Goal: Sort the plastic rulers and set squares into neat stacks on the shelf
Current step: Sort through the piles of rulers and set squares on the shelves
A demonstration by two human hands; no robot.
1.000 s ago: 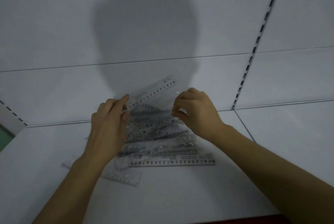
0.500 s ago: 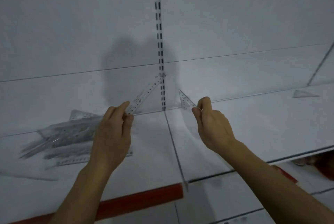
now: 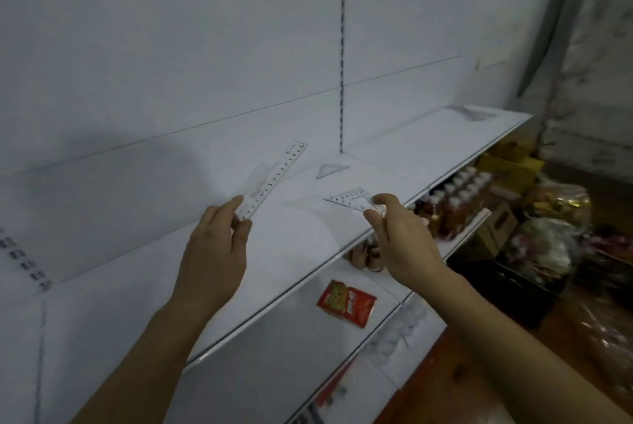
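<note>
My left hand [image 3: 215, 245] pinches the lower end of a clear straight ruler [image 3: 274, 178], which slants up to the right above the white shelf [image 3: 301, 242]. In my right hand [image 3: 400, 235] is a small clear set square [image 3: 352, 200], pinched by one corner and held just above the shelf. Another set square [image 3: 330, 170] lies flat on the shelf near the back upright. A further clear set square [image 3: 472, 112] rests at the shelf's far right end.
A slotted upright [image 3: 342, 46] divides the white back panel. Below the shelf lie a red packet [image 3: 346, 302] and a row of bottles [image 3: 455, 194]. Boxes and wrapped goods [image 3: 548, 238] crowd the floor at right.
The view has swung right, so the loose pile of rulers is out of sight. Both hands carried their pieces rightward, and the set square now hovers low over the shelf.
</note>
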